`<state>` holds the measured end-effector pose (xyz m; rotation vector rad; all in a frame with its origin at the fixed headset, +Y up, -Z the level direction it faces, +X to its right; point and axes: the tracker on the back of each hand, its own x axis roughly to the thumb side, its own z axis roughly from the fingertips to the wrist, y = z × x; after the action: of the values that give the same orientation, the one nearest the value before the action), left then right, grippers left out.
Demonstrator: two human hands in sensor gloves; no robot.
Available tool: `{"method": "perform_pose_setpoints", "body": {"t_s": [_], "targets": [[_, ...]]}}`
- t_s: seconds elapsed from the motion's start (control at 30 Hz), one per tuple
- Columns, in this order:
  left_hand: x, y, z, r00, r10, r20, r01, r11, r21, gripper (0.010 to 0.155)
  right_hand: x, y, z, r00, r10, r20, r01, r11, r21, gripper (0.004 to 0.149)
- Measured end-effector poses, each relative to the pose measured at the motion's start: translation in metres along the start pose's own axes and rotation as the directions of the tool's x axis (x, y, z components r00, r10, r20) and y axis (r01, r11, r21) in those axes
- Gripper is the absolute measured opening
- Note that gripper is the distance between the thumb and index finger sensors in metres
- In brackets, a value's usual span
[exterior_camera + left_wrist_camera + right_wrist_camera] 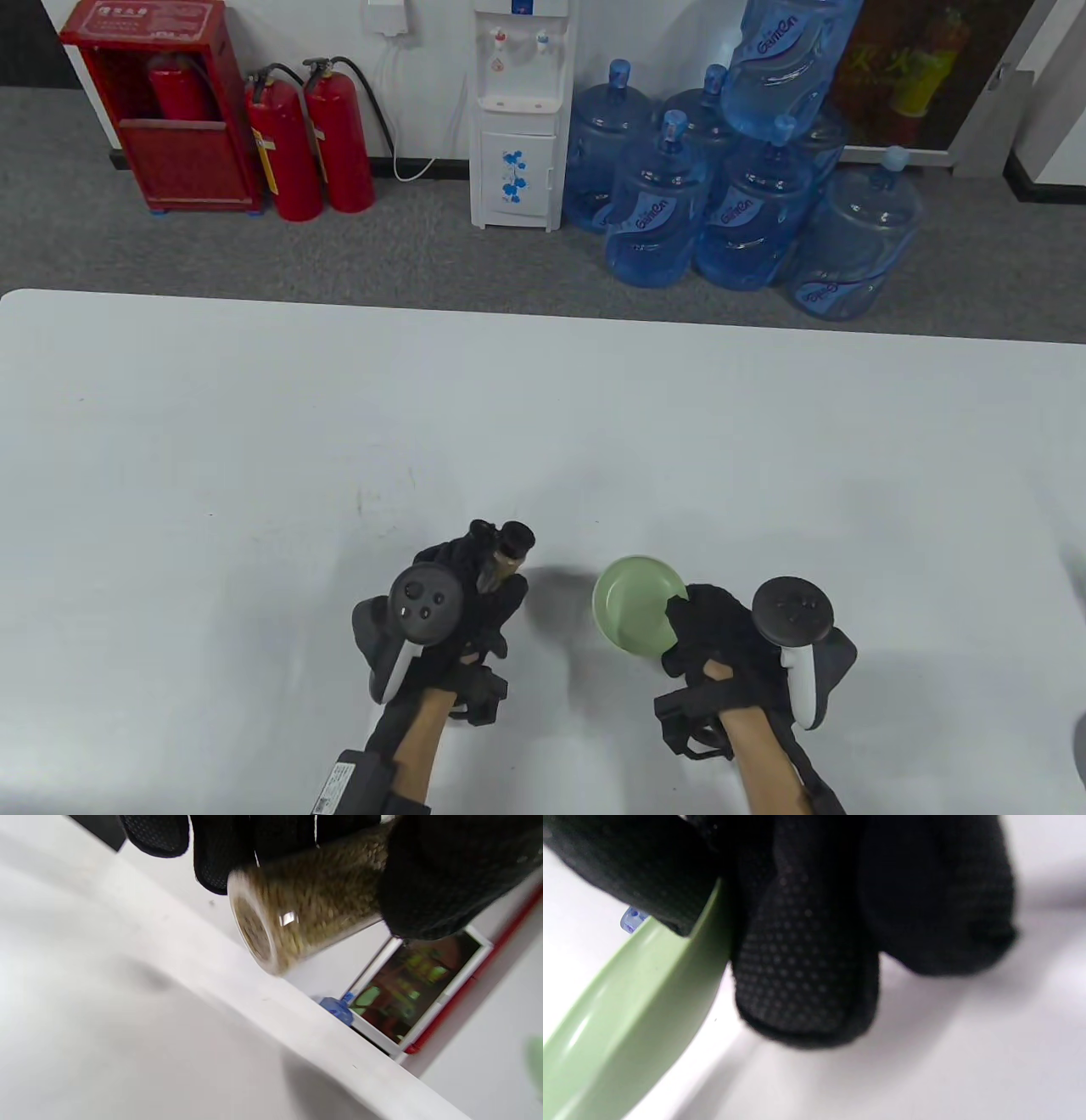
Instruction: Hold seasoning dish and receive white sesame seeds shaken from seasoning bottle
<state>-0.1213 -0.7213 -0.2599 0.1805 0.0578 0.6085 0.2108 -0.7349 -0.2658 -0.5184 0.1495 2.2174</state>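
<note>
My left hand [462, 586] grips a clear seasoning bottle [507, 552] full of tan sesame seeds, held above the table with its dark cap pointing away. In the left wrist view the bottle [305, 904] is tilted, its round base toward the camera, with my gloved fingers [441, 878] wrapped around it. My right hand [713, 632] holds a pale green seasoning dish [632, 603] by its near right rim, to the right of the bottle and apart from it. In the right wrist view my thumb [628, 866] presses on the dish rim [645, 1001] and my fingers [801, 976] lie under it.
The white table [254, 475] stretches far and to both sides. Beyond its far edge on the floor stand blue water jugs [730, 204], a water dispenser [517, 110] and red fire extinguishers [314, 144].
</note>
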Motion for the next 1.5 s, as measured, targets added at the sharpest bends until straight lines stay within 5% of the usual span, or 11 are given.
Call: {"method": "perform_pose_setpoints", "body": {"t_s": [0.27,0.43,0.57,0.67,0.8,0.9,1.03,1.13,1.23,1.37,1.5], "targets": [[0.036,0.012,0.029,0.934,-0.285,0.217,0.253,0.954,0.162,0.065,0.005,0.014,0.009,0.998,0.048,0.041,-0.05,0.998,0.045,0.041],[0.067,0.0,0.049,0.62,-0.708,0.338,0.58,0.703,0.411,0.064,0.007,0.023,0.009,0.998,0.044,0.034,-0.047,0.995,0.089,0.041],[0.082,0.005,0.057,0.596,-0.718,0.359,0.499,0.682,0.534,0.065,0.009,0.028,0.01,0.997,0.069,0.042,-0.073,0.992,0.103,0.041],[0.078,-0.007,0.055,0.52,-0.761,0.387,0.577,0.647,0.498,0.065,0.009,0.031,0.009,0.996,0.081,0.039,-0.084,0.99,0.114,0.041],[0.086,0.005,0.063,0.559,-0.729,0.396,0.474,0.672,0.569,0.066,0.008,0.032,0.009,0.996,0.084,0.033,-0.088,0.987,0.133,0.041],[0.08,-0.014,0.057,0.468,-0.786,0.405,0.609,0.619,0.497,0.066,0.008,0.035,0.01,0.994,0.105,0.035,-0.109,0.984,0.139,0.041],[0.088,0.0,0.065,0.542,-0.736,0.406,0.491,0.669,0.558,0.067,0.007,0.033,0.011,0.994,0.104,0.04,-0.109,0.984,0.141,0.041],[0.085,-0.017,0.062,0.442,-0.795,0.416,0.609,0.606,0.512,0.067,0.007,0.035,0.012,0.992,0.122,0.04,-0.126,0.982,0.141,0.041],[0.093,-0.001,0.069,0.522,-0.749,0.408,0.501,0.656,0.565,0.068,0.008,0.035,0.013,0.992,0.117,0.043,-0.122,0.982,0.146,0.041],[0.09,-0.018,0.065,0.419,-0.805,0.42,0.604,0.593,0.533,0.064,0.007,0.036,0.012,0.991,0.128,0.041,-0.132,0.981,0.144,0.041],[0.092,-0.004,0.065,0.534,-0.754,0.383,0.526,0.651,0.547,0.064,0.008,0.034,0.012,0.991,0.125,0.048,-0.131,0.981,0.14,0.041]]}}
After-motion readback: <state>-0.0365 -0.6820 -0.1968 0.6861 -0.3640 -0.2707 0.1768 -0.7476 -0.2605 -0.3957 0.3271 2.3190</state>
